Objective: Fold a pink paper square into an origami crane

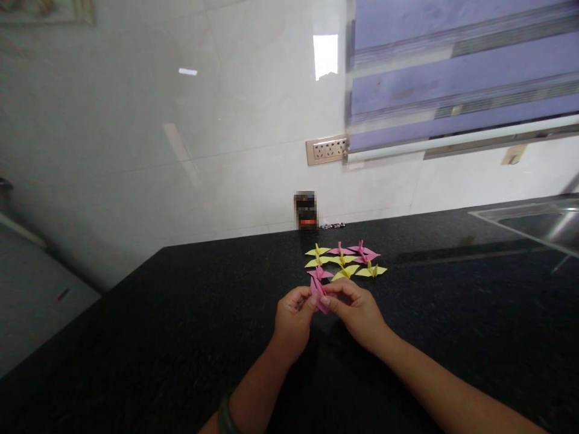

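Both hands meet over the black countertop [181, 313], pinching a small folded piece of pink paper [318, 294]. My left hand [293, 319] grips its left side with closed fingers. My right hand [355, 308] pinches its right side. Just beyond the hands lie several finished paper cranes in rows, some yellow [371, 270] and some pink [362, 249], flat on the counter.
A small dark box [306, 211] stands against the tiled wall at the counter's back edge. A wall socket plate [326, 150] sits above it. A steel sink [538, 220] is set into the counter at the far right. The counter's left edge drops off to the floor.
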The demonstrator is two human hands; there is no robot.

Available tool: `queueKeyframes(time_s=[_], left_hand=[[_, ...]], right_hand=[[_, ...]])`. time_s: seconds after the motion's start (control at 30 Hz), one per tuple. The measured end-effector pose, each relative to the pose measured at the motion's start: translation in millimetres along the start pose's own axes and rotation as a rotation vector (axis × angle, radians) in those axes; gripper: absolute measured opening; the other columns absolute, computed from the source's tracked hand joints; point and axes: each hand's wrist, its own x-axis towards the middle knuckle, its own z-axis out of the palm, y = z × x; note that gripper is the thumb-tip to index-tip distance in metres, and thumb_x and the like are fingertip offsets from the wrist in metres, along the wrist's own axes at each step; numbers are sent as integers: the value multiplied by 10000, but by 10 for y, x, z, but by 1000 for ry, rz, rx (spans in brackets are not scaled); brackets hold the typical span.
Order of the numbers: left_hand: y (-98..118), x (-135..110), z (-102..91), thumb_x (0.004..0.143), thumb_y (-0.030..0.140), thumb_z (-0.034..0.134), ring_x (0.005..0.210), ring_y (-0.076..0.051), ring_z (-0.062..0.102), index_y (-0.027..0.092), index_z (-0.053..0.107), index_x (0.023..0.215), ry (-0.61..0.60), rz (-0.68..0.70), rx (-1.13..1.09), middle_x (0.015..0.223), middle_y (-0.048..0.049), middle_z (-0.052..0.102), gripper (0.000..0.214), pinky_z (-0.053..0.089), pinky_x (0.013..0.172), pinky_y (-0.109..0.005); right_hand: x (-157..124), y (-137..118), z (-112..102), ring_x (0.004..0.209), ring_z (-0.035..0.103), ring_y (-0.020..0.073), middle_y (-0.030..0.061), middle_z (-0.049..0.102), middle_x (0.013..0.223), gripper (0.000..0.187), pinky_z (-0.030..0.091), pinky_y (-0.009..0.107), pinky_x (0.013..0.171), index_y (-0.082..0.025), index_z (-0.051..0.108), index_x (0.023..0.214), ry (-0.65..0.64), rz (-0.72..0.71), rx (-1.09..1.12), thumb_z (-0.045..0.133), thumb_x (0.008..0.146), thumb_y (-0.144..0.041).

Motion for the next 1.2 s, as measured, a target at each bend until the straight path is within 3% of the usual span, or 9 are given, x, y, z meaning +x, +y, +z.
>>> queueKeyframes(time_s=[0.27, 0.47, 0.83, 1.03, 1.2], left_hand=[[-37, -4, 0, 697, 280, 516, 624, -122, 549, 112, 549, 799, 21, -106, -48, 714, -44, 590, 200, 442, 596, -256], [-18, -13, 6, 693, 282, 524, 647, -121, 549, 106, 557, 832, 6, -112, -83, 773, -61, 599, 227, 447, 613, -250], [2, -12, -4, 690, 301, 525, 581, -129, 556, 113, 538, 753, -5, -121, -134, 641, -24, 583, 199, 458, 581, -274], [-11, -20, 22, 692, 300, 522, 610, -124, 545, 109, 532, 790, -2, -136, -102, 680, -34, 576, 215, 448, 592, -258], [-10, -33, 48, 709, 292, 495, 620, -113, 527, 117, 515, 838, -11, -118, -46, 714, -38, 560, 218, 432, 576, -230]], right_hand=[[-8, -44, 35, 544, 519, 104, 0, 572, 622, 119, 429, 234, 526, -153, 591, 732, -45, 97, 123, 579, 658, -245], [6, -45, 6, 614, 524, 119, 18, 573, 659, 90, 426, 241, 567, -155, 631, 685, 1, 15, 32, 598, 638, -226], [-3, -71, -3, 582, 509, 108, 13, 561, 636, 120, 429, 236, 547, -150, 633, 690, -62, 66, 62, 551, 677, -237], [-12, -28, 27, 513, 491, 96, 1, 545, 580, 122, 416, 211, 483, -143, 608, 712, 12, 80, -18, 527, 676, -227], [-41, 25, 38, 509, 488, 105, 13, 549, 579, 112, 405, 211, 468, -153, 608, 684, 110, -9, -187, 521, 675, -223]])
